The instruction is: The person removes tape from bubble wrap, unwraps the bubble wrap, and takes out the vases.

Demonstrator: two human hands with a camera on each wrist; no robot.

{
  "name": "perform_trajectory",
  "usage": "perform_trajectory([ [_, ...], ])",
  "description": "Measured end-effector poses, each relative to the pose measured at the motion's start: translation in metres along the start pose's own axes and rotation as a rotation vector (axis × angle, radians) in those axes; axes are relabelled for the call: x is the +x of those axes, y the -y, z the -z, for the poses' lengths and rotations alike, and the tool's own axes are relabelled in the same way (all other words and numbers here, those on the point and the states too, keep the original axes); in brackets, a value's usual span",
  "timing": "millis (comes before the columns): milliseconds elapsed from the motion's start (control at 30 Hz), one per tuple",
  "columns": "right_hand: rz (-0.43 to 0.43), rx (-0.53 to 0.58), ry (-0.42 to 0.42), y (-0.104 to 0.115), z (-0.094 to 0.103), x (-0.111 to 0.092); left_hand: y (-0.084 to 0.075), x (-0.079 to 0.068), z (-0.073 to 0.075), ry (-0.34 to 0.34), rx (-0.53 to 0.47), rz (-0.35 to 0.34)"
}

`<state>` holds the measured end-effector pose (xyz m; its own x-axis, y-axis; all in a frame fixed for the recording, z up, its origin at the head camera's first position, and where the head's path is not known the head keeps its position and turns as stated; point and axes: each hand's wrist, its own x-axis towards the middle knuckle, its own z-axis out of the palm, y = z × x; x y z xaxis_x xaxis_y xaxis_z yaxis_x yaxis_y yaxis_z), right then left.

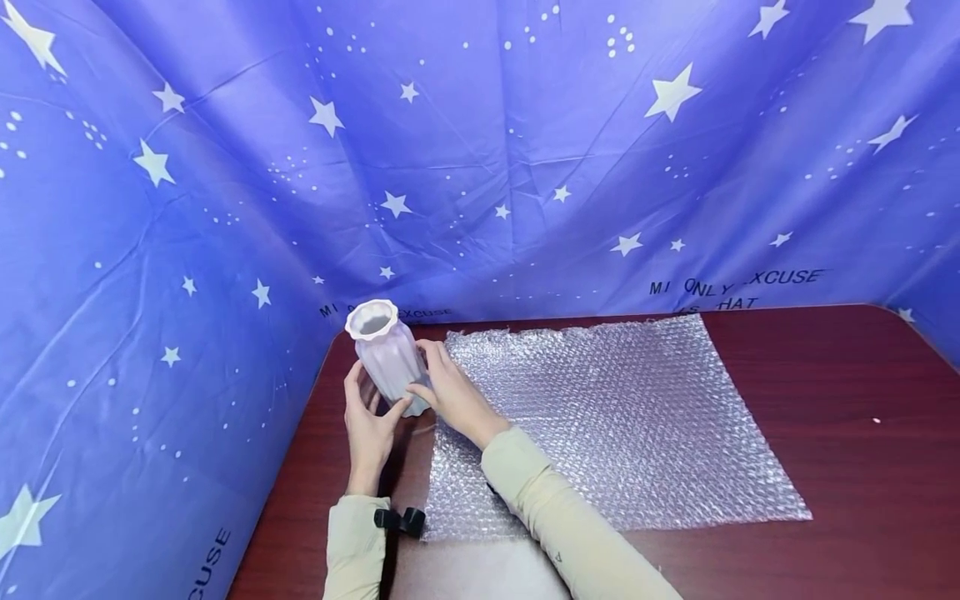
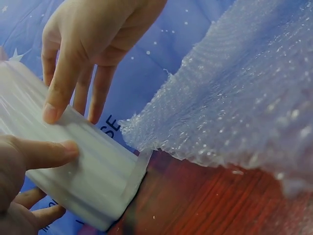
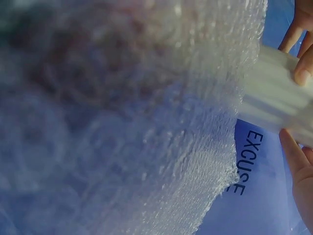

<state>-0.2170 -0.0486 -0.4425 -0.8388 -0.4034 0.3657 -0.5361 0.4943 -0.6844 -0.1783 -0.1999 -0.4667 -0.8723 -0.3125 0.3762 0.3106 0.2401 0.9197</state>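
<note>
A pale lilac-and-white vase (image 1: 392, 360) with a scalloped rim is at the table's far left, mouth up. My left hand (image 1: 369, 437) holds its left side, thumb across the near face. On the other side my right hand (image 1: 459, 398) grips it between thumb and fingers. The left wrist view shows both thumbs on the vase (image 2: 83, 161), with its base close to the tabletop; I cannot tell whether it touches. Just right of it lies a sheet of bubble wrap (image 1: 600, 433). In the right wrist view, bubble wrap (image 3: 186, 147) hides part of the vase (image 3: 269, 88).
The dark red wooden table (image 1: 847, 467) runs to a blue star-printed curtain (image 1: 517, 167) at the back and left. A black strap (image 1: 400, 522) is at the left cuff. One small pale speck (image 1: 876, 421) lies at the right.
</note>
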Motion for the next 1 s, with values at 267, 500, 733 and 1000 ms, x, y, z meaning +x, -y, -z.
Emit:
perform_trajectory([
  [267, -0.027, -0.020, 0.002, -0.003, 0.003, 0.000, -0.033, -0.005, 0.000, 0.059, 0.103, -0.057],
  [500, -0.002, -0.026, -0.010, -0.002, 0.011, 0.001, -0.046, -0.001, 0.002, 0.011, 0.096, -0.154],
  [733, 0.070, -0.029, -0.002, 0.008, 0.026, 0.000, -0.065, 0.000, 0.003, -0.093, 0.091, -0.273],
  [1000, 0.092, -0.029, 0.005, 0.014, 0.047, -0.012, -0.087, -0.002, 0.005, -0.127, 0.091, -0.352],
])
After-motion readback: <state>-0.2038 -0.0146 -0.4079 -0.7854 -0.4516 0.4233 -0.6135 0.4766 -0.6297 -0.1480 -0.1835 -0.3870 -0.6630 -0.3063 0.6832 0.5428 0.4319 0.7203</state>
